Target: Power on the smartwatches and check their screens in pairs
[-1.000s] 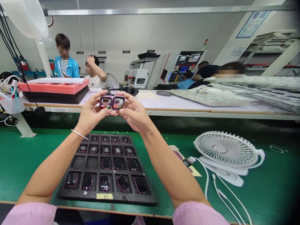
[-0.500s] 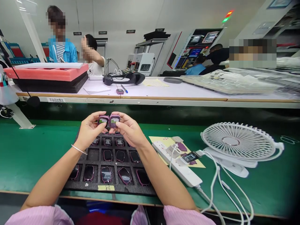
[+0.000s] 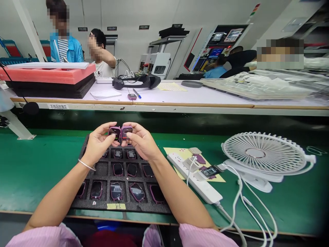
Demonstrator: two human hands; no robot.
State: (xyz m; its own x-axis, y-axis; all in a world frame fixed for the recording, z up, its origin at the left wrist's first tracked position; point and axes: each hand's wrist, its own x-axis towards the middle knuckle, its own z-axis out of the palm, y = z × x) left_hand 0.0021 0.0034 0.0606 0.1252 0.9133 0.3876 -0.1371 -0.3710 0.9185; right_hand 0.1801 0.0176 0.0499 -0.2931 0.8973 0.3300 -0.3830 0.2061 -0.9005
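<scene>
Two purple-framed smartwatch bodies are held side by side above a black foam tray [image 3: 102, 168]. My left hand [image 3: 99, 142] is closed around the left smartwatch [image 3: 114, 132], its thumb on the screen. In my right hand [image 3: 141, 141] the other smartwatch [image 3: 126, 131] is gripped the same way, thumb over its lit display. Below them the tray's compartments hold several more purple watches, such as a dark one [image 3: 116, 191] in the front row. Some in the farther row show white text. A yellow label [image 3: 116, 206] sits on the tray's front edge.
To the right lie a white power strip [image 3: 195, 178] with plugs and cables, a yellow sheet [image 3: 177, 151] and a white fan [image 3: 262, 154]. A raised shelf [image 3: 164, 97] behind carries a black headset [image 3: 136, 82] and red foam trays [image 3: 51, 73]. Other people are beyond it.
Both watch screens have changed from pale text displays to darker ones with small coloured areas. My hands stay in nearly the same place, while the camera view has shifted slightly.
</scene>
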